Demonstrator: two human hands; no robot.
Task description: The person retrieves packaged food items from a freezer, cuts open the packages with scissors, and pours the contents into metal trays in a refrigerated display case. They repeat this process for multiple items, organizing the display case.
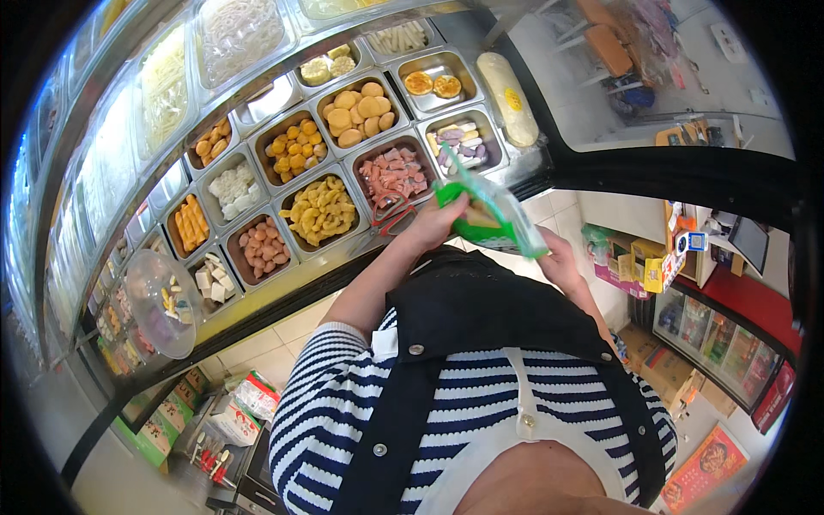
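A green and clear plastic food bag point(492, 219) is held between both hands above the near edge of the display counter. My left hand point(438, 222) grips its left side, with the thumb on the green plastic. At its lower right corner, my right hand point(559, 257) holds the bag's edge; some fingers are hidden. Pale pieces show inside the bag. Red-handled scissors point(394, 215) lie beside my left hand, at a metal pan of cut pink sausage pieces point(394, 172). Beyond the bag is a pan of purple and white pieces point(460, 143).
Several more metal pans hold yellow rolls point(320, 209), round orange balls point(296, 149) and flat round slices point(358, 114). A clear plastic bowl point(161, 302) stands over the pans at left. A wrapped white roll point(508, 100) lies at the counter's right end. A black frame point(676, 177) borders the counter.
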